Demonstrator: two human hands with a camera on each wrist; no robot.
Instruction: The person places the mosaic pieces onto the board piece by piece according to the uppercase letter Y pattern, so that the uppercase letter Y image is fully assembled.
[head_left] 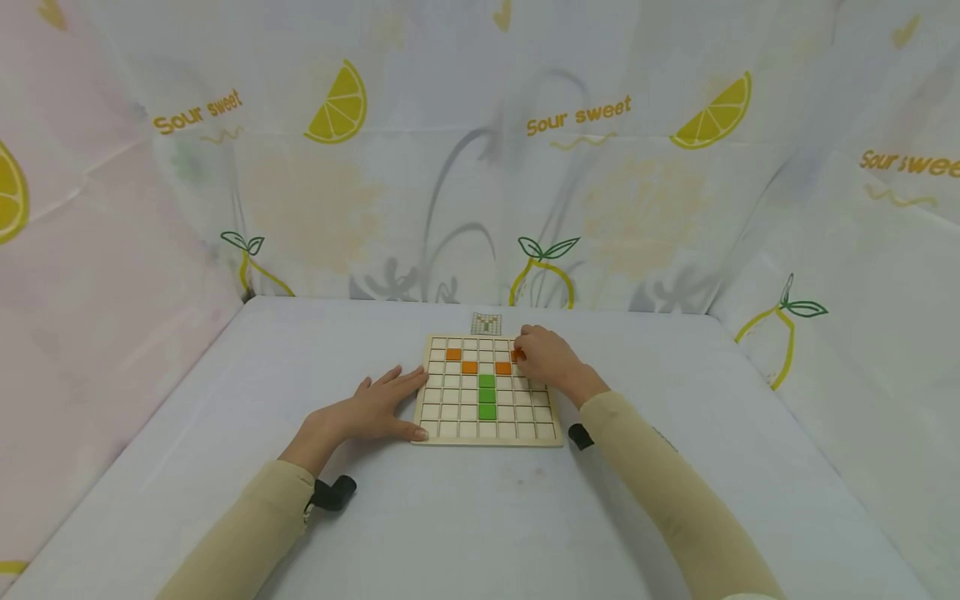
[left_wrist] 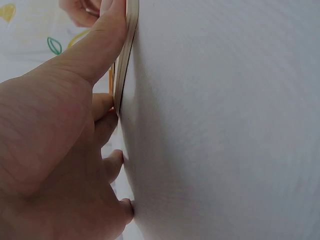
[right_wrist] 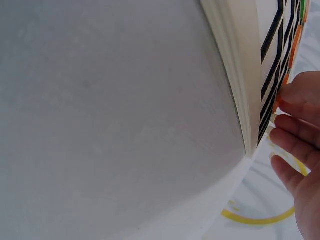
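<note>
A wooden grid board (head_left: 487,442) lies flat on the white table, its squares pale. Three green tiles (head_left: 487,396) fill a column in its middle, and orange tiles (head_left: 469,367) slant up from it on both sides. My left hand (head_left: 371,408) is spread along the board's left edge, thumb at the near corner and fingers at the side. Over the upper right squares, my right hand (head_left: 551,358) pinches another orange tile (head_left: 515,356) between thumb and finger. Most of that tile is hidden by the fingertips. In the right wrist view the other fingers are loosely bent.
Just behind the board lies a small card (head_left: 486,323) printed with a coloured grid pattern. Black wrist mounts (head_left: 333,493) sit at both cuffs. A printed cloth (head_left: 450,167) hangs behind and at both sides of the white table (head_left: 465,525).
</note>
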